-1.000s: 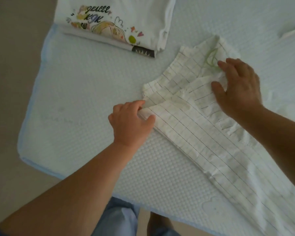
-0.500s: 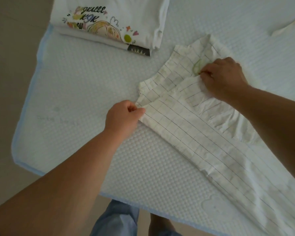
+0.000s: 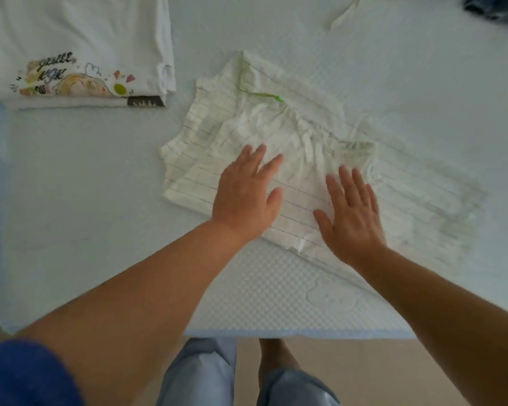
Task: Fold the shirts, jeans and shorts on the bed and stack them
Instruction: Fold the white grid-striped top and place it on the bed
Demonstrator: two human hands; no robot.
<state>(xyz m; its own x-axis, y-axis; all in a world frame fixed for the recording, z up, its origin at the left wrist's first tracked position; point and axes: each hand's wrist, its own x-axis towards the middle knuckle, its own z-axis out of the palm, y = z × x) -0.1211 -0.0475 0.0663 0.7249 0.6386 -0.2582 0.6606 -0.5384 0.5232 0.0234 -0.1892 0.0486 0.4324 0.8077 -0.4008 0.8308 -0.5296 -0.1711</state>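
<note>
A white shorts-like garment with thin dark stripes and a green drawstring [image 3: 279, 136] lies folded in the middle of the pale blue bed [image 3: 85, 186]. My left hand [image 3: 247, 191] rests flat on its near left part, fingers spread. My right hand [image 3: 351, 212] lies flat on the garment beside it, fingers apart. Neither hand grips anything. A folded white T-shirt with a colourful cartoon print [image 3: 79, 51] lies at the far left, on top of another folded piece whose dark edge shows.
Dark blue denim [image 3: 496, 8] shows at the far right corner. A white cloth corner [image 3: 346, 11] pokes in at the top. The bed's near edge [image 3: 276, 334] runs just above my legs and the beige floor.
Both hands let go of the striped garment's edges and now lie flat on it. The garment has been folded over into a shorter shape. The view has shifted.
</note>
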